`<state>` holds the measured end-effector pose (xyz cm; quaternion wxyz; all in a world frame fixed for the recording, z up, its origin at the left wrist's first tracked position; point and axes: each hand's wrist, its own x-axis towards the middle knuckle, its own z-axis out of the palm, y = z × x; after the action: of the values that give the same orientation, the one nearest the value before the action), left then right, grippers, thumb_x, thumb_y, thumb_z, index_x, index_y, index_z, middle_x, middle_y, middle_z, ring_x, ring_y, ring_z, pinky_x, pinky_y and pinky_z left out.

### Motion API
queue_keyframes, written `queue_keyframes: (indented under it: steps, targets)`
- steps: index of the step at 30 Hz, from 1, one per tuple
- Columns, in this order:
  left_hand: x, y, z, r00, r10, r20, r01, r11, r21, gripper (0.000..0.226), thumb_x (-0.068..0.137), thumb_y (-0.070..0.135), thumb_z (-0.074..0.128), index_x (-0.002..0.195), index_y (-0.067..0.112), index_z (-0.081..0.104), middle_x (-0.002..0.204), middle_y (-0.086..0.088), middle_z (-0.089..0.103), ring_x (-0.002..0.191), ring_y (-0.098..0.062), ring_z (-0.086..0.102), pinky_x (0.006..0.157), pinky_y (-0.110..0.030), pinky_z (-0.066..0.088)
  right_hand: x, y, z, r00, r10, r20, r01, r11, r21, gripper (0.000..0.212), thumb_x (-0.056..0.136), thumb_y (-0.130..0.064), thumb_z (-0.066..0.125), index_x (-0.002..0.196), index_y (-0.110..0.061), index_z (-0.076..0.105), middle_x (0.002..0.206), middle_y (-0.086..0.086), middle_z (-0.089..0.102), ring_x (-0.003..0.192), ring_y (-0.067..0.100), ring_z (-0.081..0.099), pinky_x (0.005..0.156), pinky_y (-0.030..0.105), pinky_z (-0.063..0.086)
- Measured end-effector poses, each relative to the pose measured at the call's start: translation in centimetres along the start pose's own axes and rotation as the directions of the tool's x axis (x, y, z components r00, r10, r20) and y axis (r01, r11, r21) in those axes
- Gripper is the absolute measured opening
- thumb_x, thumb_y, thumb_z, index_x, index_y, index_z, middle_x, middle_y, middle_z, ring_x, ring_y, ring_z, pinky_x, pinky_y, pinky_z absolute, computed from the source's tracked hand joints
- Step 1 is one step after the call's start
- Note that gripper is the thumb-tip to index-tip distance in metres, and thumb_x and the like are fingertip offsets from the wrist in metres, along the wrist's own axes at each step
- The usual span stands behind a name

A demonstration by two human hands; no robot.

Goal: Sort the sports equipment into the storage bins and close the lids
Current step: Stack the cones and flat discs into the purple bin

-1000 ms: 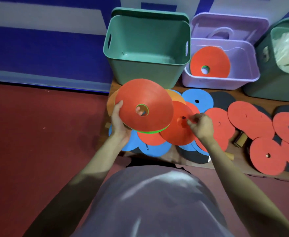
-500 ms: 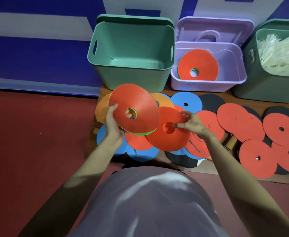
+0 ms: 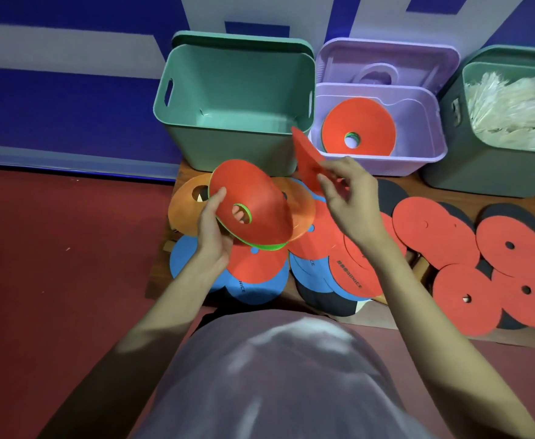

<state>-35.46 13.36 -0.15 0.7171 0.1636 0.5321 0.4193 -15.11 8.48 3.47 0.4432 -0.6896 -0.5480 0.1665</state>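
Because I'm gathering like with like, my left hand (image 3: pixel 210 231) grips a small stack (image 3: pixel 250 207) of cones, red on top with a green rim under it, thumb on the upper face and a finger showing through the hole, tilted to receive another. My right hand (image 3: pixel 343 191) pinches one red cone (image 3: pixel 305 156) by its edge, raised near the lilac bin (image 3: pixel 424 153), where more cones (image 3: pixel 358 126) already lie. The green bin (image 3: pixel 228 144) stands lidless. Discs (image 3: pixel 434 236) lie spread over the board (image 3: pixel 396 323).
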Motion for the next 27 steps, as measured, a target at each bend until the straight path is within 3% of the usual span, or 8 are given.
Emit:
queue_keyframes:
  steps: [6,8,14,17,20,23,25,27]
  targets:
    - [0.0,1.0,0.0,0.994,-0.044,0.104,0.048,0.998,-0.035,0.066,0.086,0.06,0.055,0.131,0.012,0.057,0.128,-0.014,0.062,0.117,-0.029,0.06,0.101,-0.047,0.047,-2.1,-1.4,2.9,0.917,-0.226,0.327,0.189,0.972,0.142,0.026,0.09,0.0,0.055,0.11,-0.007,0.07,0.102,0.002,0.069,0.097,0.011,0.062,0.088,0.022,0.046]
    - [0.2,1.3,-0.2,0.99,-0.083,0.113,0.085,0.996,-0.02,0.069,0.086,0.064,0.051,0.131,0.012,0.056,0.126,-0.012,0.064,0.118,-0.029,0.06,0.103,-0.046,0.045,-2.9,-1.5,3.8,0.868,-0.247,0.432,0.185,0.966,0.179,0.029,0.091,0.002,0.052,0.112,-0.007,0.069,0.109,-0.001,0.068,0.101,0.006,0.06,0.09,0.017,0.044]
    - [-0.2,1.8,-0.9,0.974,-0.168,0.154,0.161,0.986,0.053,0.079,0.086,0.069,0.047,0.13,0.004,0.056,0.098,-0.019,0.06,0.092,-0.029,0.061,0.099,-0.045,0.047,-4.0,-1.7,6.1,0.826,-0.175,0.535,0.08,0.977,0.195,0.037,0.085,0.0,0.043,0.111,-0.007,0.069,0.117,0.002,0.066,0.117,0.015,0.057,0.101,0.032,0.043]
    - [0.0,2.3,-1.5,0.972,-0.149,0.183,0.142,0.988,0.051,0.062,0.09,0.057,0.049,0.121,0.006,0.061,0.082,-0.015,0.052,0.074,-0.022,0.056,0.082,-0.036,0.051,-4.2,-1.9,7.1,0.807,-0.173,0.565,0.089,0.981,0.173,0.043,0.078,0.0,0.042,0.11,-0.008,0.07,0.119,0.002,0.065,0.117,0.015,0.056,0.102,0.032,0.043]
    - [0.5,3.0,-2.2,0.984,-0.061,0.168,0.054,0.997,0.048,0.032,0.097,0.032,0.048,0.085,0.019,0.075,0.075,-0.009,0.056,0.062,-0.018,0.057,0.069,-0.032,0.05,-3.7,-2.3,8.0,0.773,-0.139,0.619,0.025,0.982,0.189,0.049,0.072,-0.001,0.042,0.112,-0.007,0.069,0.121,0.003,0.064,0.117,0.013,0.055,0.103,0.028,0.042]
    - [1.1,4.1,-3.1,0.996,-0.032,0.081,0.033,0.999,-0.008,0.021,0.094,0.026,0.052,0.104,0.016,0.068,0.093,-0.009,0.067,0.081,-0.021,0.064,0.082,-0.035,0.053,-2.7,-2.1,8.9,0.886,-0.087,0.456,-0.029,0.97,0.242,0.045,0.074,-0.008,0.04,0.11,-0.007,0.067,0.113,0.002,0.065,0.108,0.013,0.058,0.096,0.023,0.042]
    - [2.1,4.7,-4.1,0.999,0.0,0.044,0.0,1.0,-0.009,0.034,0.089,0.027,0.06,0.121,0.014,0.061,0.113,-0.009,0.066,0.102,-0.027,0.062,0.097,-0.042,0.048,-1.9,-1.1,9.5,0.971,0.051,0.233,-0.108,0.965,0.24,0.036,0.079,-0.013,0.04,0.103,-0.012,0.067,0.103,-0.002,0.065,0.097,0.014,0.06,0.086,0.023,0.045]
    - [2.7,5.0,-5.1,0.999,0.027,0.03,-0.028,0.999,0.024,0.05,0.084,0.027,0.065,0.131,0.017,0.056,0.12,-0.009,0.067,0.107,-0.028,0.062,0.098,-0.045,0.047,-0.9,0.2,10.0,0.973,0.202,0.111,-0.217,0.966,0.143,0.03,0.083,-0.011,0.043,0.103,-0.012,0.065,0.102,-0.001,0.065,0.093,0.017,0.061,0.079,0.024,0.046]
